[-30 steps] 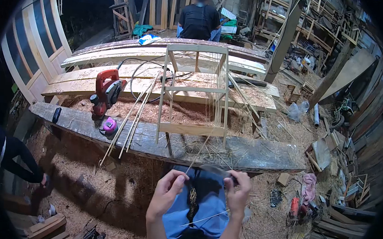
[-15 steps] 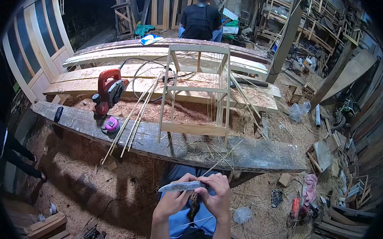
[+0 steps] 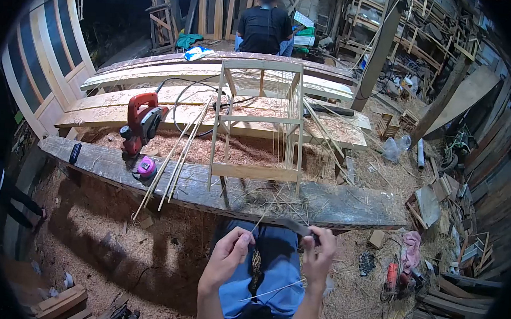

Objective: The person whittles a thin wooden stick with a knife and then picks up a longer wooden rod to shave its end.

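Observation:
My left hand (image 3: 230, 254) is closed in a pinch on a thin bamboo strip (image 3: 259, 223), whose upper end points toward the bench edge. To its right, my right hand (image 3: 319, 251) grips a knife (image 3: 293, 225); the blade reaches left and looks slightly blurred. The two hands are apart, above my lap in blue trousers (image 3: 282, 249). Another thin pale strip (image 3: 274, 290) lies across the lap. Beyond the hands, a small wooden frame (image 3: 255, 172) strung with thin strips stands on the dark plank bench (image 3: 358, 207).
A red power planer (image 3: 142, 123), a pink-and-black tape measure (image 3: 146, 167) and long bamboo strips (image 3: 184, 155) lie left on the bench. A person (image 3: 265, 28) sits at the back. Another person's legs (image 3: 21, 203) show at left. Shavings cover the floor.
My hands have moved apart. The knife has gone right with my right hand, and its blade now points left and away. My left hand keeps the strip.

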Motion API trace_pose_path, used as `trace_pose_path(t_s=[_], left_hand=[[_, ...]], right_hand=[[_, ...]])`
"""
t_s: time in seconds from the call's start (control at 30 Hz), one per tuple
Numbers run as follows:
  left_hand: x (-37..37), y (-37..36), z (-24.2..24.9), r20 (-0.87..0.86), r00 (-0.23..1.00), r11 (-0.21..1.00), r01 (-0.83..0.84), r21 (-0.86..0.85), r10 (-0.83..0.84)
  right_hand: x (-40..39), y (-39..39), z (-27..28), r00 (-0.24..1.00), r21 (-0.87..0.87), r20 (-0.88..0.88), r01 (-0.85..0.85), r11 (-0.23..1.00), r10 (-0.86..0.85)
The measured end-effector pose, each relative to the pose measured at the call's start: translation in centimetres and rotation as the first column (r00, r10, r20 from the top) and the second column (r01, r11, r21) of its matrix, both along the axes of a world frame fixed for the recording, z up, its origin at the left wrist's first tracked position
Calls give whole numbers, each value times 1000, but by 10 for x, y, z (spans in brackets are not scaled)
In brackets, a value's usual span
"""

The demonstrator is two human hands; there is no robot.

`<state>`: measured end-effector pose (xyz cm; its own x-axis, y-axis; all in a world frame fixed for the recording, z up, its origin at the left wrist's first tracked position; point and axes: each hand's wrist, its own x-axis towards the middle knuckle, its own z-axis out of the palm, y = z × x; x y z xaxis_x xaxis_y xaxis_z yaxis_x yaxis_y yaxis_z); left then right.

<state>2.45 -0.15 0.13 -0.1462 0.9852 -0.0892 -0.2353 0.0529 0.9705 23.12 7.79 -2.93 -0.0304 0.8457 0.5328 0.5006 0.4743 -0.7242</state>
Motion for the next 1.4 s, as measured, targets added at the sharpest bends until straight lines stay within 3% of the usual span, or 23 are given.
trace_pose_path(t_s=[0.03, 0.1, 0.27, 0.33, 0.4, 0.43, 0.5, 0.63, 0.7, 0.9, 0.93, 1.0, 1.07, 1.2, 1.4], left_hand=[[1, 2, -3, -3, 1000, 1000, 2, 0, -2], [3, 4, -12, 166, 986, 999, 19, 44, -26], [10, -1, -8, 112, 993, 1000, 18, 15, -19], [8, -3, -8, 55, 998, 1000, 19, 11, -19], [2, -3, -14, -166, 985, 997, 50, 60, -39], [3, -4, -13, -165, 985, 997, 51, 60, -41], [6, -2, -8, -329, 944, 984, 48, 174, 12], [6, -4, -5, -365, 931, 984, 48, 172, 18], [1, -6, -6, -360, 930, 990, 110, 90, -71], [2, -5, -1, -363, 932, 989, 59, 136, -6], [-1, -7, 1, -361, 933, 989, 55, 139, -2], [-10, -16, 6, -279, 960, 998, 32, 57, -15], [-20, -22, 7, -259, 966, 998, 25, 64, -7], [-18, -16, 7, -109, 992, 998, -56, 38, 60], [2, -1, -5, 74, 996, 994, -53, 94, 46]], right_hand=[[-7, -2, 2, 998, -5, -22, -61, 998, 61], [-20, -5, 5, 983, 21, -37, -177, 984, 178], [-52, -17, 15, 932, 41, 22, -361, 932, 361], [-55, -17, 12, 931, 30, -24, -363, 931, 364], [-49, -15, 14, 943, 22, 40, -331, 943, 330], [-47, -15, 13, 944, 21, 41, -330, 944, 329], [-43, -13, 11, 946, 10, 38, -324, 946, 323], [-40, -13, 12, 948, 53, 50, -318, 947, 315], [-38, -12, 12, 950, 66, 59, -312, 948, 308], [-30, -8, 10, 962, 114, 106, -263, 958, 252], [-26, -3, 3, 961, 116, 109, -267, 957, 255], [-8, 7, -15, 987, 38, -80, 144, 989, -141], [24, 11, -14, 960, -75, -53, 272, 959, -276], [35, 6, -12, 973, -58, -28, 229, 972, -231], [-21, -6, 4, 989, 41, -23, -143, 989, 144]])
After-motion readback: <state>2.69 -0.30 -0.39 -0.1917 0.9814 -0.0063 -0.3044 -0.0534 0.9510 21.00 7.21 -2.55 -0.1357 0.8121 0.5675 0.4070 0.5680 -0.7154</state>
